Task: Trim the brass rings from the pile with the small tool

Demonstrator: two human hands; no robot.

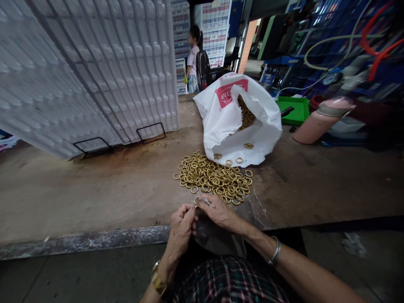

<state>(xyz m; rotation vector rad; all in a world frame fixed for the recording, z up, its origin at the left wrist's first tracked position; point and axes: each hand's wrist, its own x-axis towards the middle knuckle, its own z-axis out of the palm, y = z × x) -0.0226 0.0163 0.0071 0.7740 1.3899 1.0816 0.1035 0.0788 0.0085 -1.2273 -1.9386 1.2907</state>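
A heap of small brass rings (214,176) lies on the worn workbench (94,193) in front of me. Behind it a white plastic bag (233,122) with red print lies open, more rings inside and on its lip. My left hand (181,229) is closed in a pinch near the bench's front edge, at the mouth of a clear plastic bag (217,237) hanging over the edge. My right hand (216,210) is closed on a brass ring and a small metal piece at the near edge of the heap. A gold watch is on my left wrist, a silver bangle on my right.
Stacked white moulded trays (88,71) lean at the back left on black wire stands. A green bin (292,110) and a pink cylinder (318,122) lie at the back right among hoses and machinery. A person (193,59) stands far behind by white crates.
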